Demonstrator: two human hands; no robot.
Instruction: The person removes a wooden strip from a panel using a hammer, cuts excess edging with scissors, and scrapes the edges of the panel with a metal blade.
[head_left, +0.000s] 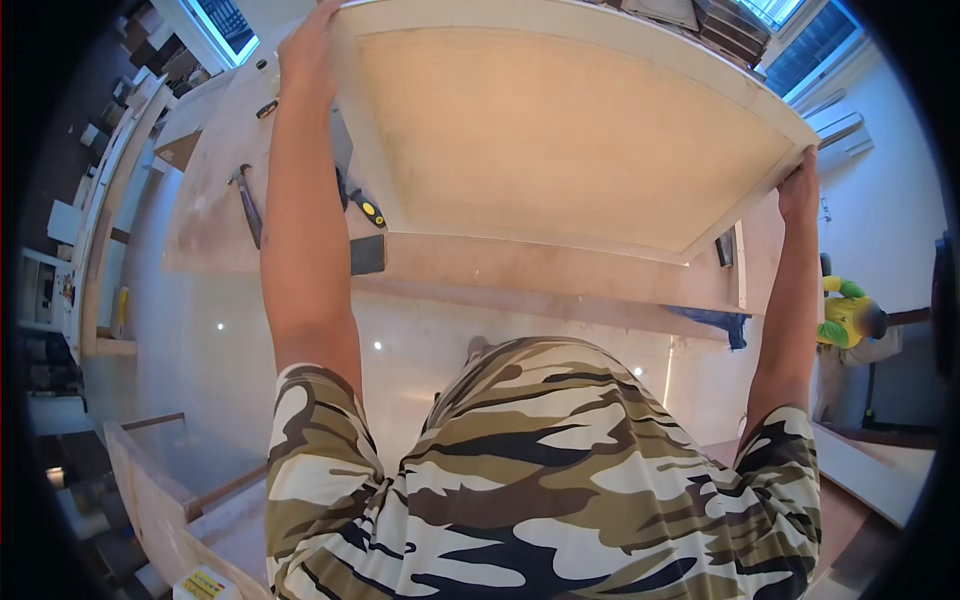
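Note:
A large framed panel [580,140], like a cabinet door with a pale border and a tan middle, is held up tilted over the worktable [520,268]. My left hand [312,58] grips its upper left edge, the fingertips partly hidden behind it. At the right corner my right hand [798,186] is closed round the edge. Below my left forearm lie a hammer [250,210], a tool with a yellow and black handle [369,208] and a dark flat rectangular piece [368,255]. The panel covers much of the table.
A dark blue item [715,322] hangs at the table's near right edge. Farther right is a person in a yellow and green top [848,318]. A wooden frame [150,490] stands at lower left, and stacked brown pieces [728,30] lie beyond the panel.

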